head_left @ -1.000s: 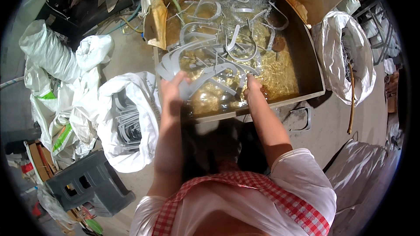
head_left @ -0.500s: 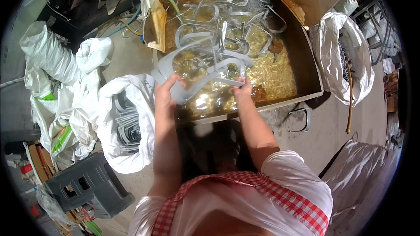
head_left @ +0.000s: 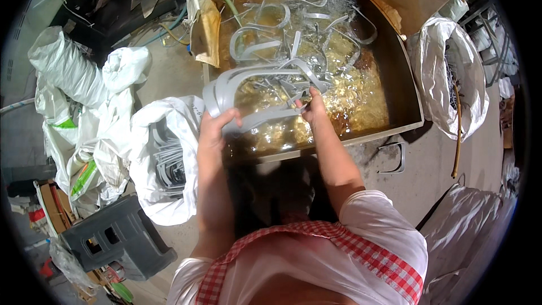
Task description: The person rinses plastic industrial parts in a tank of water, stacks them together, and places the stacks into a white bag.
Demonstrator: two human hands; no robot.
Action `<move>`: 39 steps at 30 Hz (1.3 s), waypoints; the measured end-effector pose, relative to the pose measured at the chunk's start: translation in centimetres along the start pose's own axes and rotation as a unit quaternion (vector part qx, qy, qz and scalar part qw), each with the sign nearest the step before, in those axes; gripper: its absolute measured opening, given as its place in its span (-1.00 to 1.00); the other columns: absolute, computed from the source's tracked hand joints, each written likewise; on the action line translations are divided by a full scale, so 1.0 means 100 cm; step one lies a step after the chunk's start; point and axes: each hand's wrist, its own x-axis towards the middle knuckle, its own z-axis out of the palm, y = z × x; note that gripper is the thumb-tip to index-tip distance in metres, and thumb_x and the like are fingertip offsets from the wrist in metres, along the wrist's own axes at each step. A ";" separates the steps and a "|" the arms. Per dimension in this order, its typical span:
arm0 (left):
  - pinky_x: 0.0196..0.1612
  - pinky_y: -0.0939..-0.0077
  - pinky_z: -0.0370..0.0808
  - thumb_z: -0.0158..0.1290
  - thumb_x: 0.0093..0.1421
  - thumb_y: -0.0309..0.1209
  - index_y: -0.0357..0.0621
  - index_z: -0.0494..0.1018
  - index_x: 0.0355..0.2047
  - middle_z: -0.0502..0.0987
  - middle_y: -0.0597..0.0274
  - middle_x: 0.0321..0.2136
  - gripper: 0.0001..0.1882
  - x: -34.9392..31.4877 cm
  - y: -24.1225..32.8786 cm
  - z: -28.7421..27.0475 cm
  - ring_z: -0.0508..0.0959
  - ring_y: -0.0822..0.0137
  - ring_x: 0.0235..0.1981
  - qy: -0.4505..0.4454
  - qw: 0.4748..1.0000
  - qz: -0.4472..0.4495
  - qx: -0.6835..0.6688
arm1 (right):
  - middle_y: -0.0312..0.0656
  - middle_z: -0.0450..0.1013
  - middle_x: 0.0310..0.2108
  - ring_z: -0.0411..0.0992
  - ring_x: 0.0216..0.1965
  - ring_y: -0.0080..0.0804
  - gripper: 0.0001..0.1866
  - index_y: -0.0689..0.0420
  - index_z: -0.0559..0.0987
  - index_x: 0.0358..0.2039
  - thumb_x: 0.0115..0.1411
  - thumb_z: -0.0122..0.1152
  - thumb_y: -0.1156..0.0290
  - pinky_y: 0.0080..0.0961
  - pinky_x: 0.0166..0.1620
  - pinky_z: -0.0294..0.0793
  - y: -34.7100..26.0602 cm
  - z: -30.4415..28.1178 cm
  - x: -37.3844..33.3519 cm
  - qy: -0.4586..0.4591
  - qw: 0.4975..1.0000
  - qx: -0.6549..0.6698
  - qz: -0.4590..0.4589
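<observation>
Between my two hands is a small stack of grey U-shaped brackets (head_left: 213,97), nested together and held over a tank of water. My left hand (head_left: 217,127) is closed around the broad curved end of the stack. Farther right, my right hand (head_left: 312,107) grips the narrower ends of the brackets, with its fingers partly hidden. Behind the stack, several loose grey curved strips (head_left: 254,51) lie tangled in the rippling, yellowish water (head_left: 367,87). The tank's near rim (head_left: 339,143) runs just in front of my body, beneath my wrists.
Left of the tank, a white sack (head_left: 148,192) holds more grey brackets. A second white sack (head_left: 420,73) stands to the right, with a brown stick (head_left: 457,141) against it. One loose bracket (head_left: 402,158) lies on the floor. A dark plastic stool (head_left: 130,243) is at lower left.
The bracket stack has swung from a tilted, blurred position to a flatter, more aligned one between my hands. My right hand has risen slightly. The whole view has shifted a little.
</observation>
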 end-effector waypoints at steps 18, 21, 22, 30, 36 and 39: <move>-0.44 0.45 0.41 0.04 0.04 -0.37 -0.29 0.45 -0.36 0.52 0.13 -0.52 -0.78 -0.006 -0.002 0.018 0.50 0.32 -0.52 -0.003 0.975 0.061 0.215 | -0.16 0.45 -0.49 0.43 -0.46 -0.41 -0.78 0.10 0.35 -0.49 0.00 0.27 0.47 -0.46 -0.29 0.44 -0.116 0.018 -0.089 -0.163 0.918 -0.213 -0.291; -0.34 0.26 0.42 0.01 0.02 -0.31 -0.20 0.48 -0.28 0.52 -0.01 -0.43 -0.71 -0.004 -0.018 0.058 0.51 0.04 -0.41 -0.058 0.880 0.072 0.466 | -0.22 0.42 -0.55 0.41 -0.51 -0.45 -0.80 0.13 0.38 -0.45 0.00 0.27 0.49 -0.55 -0.41 0.38 -0.094 0.031 -0.089 -0.162 0.899 -0.184 -0.363; -0.32 0.24 0.42 0.00 0.02 -0.32 -0.21 0.47 -0.29 0.52 -0.01 -0.44 -0.72 -0.003 -0.031 0.069 0.52 0.04 -0.40 -0.085 0.811 0.058 0.576 | -0.24 0.40 -0.58 0.39 -0.52 -0.48 -0.81 0.15 0.40 -0.44 -0.01 0.26 0.49 -0.57 -0.44 0.36 -0.091 0.032 -0.083 -0.197 0.876 -0.150 -0.413; -0.34 0.29 0.45 -0.02 0.05 -0.36 -0.24 0.45 -0.31 0.52 -0.01 -0.47 -0.76 0.001 -0.038 0.080 0.55 0.12 -0.45 0.057 0.861 -0.058 0.502 | -0.26 0.47 -0.55 0.42 -0.48 -0.47 -0.88 0.13 0.56 -0.48 -0.05 0.31 0.42 -0.52 -0.36 0.42 -0.057 0.048 -0.132 -0.270 0.625 -0.604 -0.413; 0.00 0.17 0.36 -0.27 0.21 -0.41 -0.44 0.22 -0.01 0.37 -0.17 -0.06 -0.60 0.008 -0.028 0.035 0.42 0.01 -0.06 -0.059 0.995 0.037 -0.074 | -0.14 0.46 -0.53 0.45 -0.40 -0.21 -0.87 0.01 0.59 -0.50 -0.12 0.27 0.32 -0.34 -0.35 0.43 -0.021 0.039 -0.146 -0.434 0.326 -0.681 -0.491; 0.02 0.13 0.32 -0.44 0.26 -0.11 -0.40 0.19 0.04 0.33 -0.19 -0.03 -0.42 0.007 -0.015 0.034 0.36 -0.01 0.00 -0.114 0.861 -0.121 -0.481 | -0.17 0.49 -0.44 0.45 -0.33 -0.19 -0.85 -0.07 0.58 -0.43 -0.11 0.22 0.35 -0.32 -0.26 0.42 -0.010 0.040 -0.145 -0.406 0.234 -0.816 -0.339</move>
